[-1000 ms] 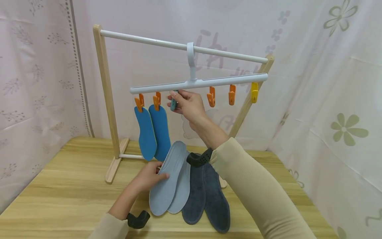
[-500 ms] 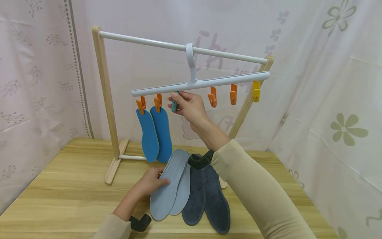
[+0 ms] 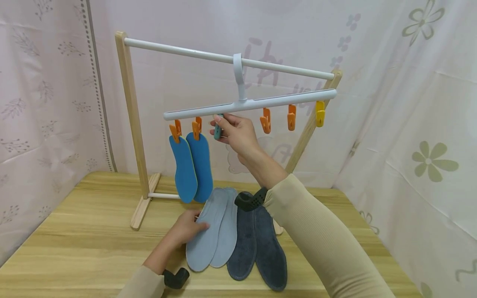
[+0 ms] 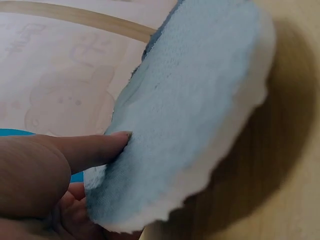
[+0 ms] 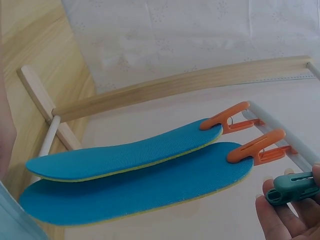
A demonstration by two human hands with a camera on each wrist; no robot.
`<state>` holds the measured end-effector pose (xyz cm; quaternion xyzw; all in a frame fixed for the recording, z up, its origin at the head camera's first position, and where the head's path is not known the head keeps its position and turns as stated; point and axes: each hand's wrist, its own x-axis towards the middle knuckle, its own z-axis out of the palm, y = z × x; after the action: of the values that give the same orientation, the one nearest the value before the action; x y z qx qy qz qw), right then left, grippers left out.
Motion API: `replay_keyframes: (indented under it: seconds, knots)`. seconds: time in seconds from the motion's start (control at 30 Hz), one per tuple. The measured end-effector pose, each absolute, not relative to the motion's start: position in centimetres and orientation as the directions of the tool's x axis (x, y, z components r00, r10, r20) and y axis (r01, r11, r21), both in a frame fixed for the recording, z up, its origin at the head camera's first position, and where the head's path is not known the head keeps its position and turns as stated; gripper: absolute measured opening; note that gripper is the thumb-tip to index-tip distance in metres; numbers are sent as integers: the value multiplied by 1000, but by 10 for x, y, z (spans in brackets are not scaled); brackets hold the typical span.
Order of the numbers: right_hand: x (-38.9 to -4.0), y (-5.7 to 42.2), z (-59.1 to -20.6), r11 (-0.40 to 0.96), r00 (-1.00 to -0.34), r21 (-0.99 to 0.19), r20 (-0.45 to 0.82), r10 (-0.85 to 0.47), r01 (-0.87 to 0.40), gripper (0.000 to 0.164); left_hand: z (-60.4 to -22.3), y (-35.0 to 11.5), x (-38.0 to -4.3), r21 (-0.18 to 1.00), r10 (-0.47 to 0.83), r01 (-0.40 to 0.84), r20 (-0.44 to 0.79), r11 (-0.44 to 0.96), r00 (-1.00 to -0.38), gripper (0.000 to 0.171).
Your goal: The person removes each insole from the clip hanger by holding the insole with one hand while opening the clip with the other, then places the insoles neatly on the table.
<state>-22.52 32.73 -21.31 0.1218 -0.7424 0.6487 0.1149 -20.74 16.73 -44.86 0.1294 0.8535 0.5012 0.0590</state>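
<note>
My left hand (image 3: 187,227) pinches the near light grey insole (image 3: 205,240), thumb on its face and fingers behind; in the left wrist view this insole (image 4: 185,100) is tilted above the tabletop. Its light grey mate (image 3: 228,236) lies partly behind it. Up at the white hanger (image 3: 287,99), my right hand (image 3: 238,132) pinches a teal clip (image 3: 218,131) between thumb and fingers. To its left, two blue insoles (image 3: 185,174) hang from orange clips (image 3: 196,128). The right wrist view shows the teal clip (image 5: 295,187) with no insole in it.
Two dark grey insoles (image 3: 271,252) lie on the wooden table (image 3: 93,240), right of the light grey pair. The hanger hooks over the white rail (image 3: 179,50) of a wooden stand (image 3: 130,107). Orange clips (image 3: 291,118) and a yellow clip (image 3: 319,114) hang at right.
My left hand has lowered the light grey insole a little, and more of its mate shows. My right hand keeps the teal clip, while the hanger and blue insoles have swayed slightly.
</note>
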Motion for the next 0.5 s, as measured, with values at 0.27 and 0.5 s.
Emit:
replay_keyframes:
  seconds: [0.27, 0.5]
  knots:
    - [-225, 328, -214, 133, -943, -934, 330, -35, -332, 43, -450, 167, -209, 866, 240, 128, 10, 483, -971, 36]
    - [-224, 328, -214, 131, -944, -935, 327, -40, -330, 44, -446, 170, -202, 793, 172, 146, 53, 592, -984, 33]
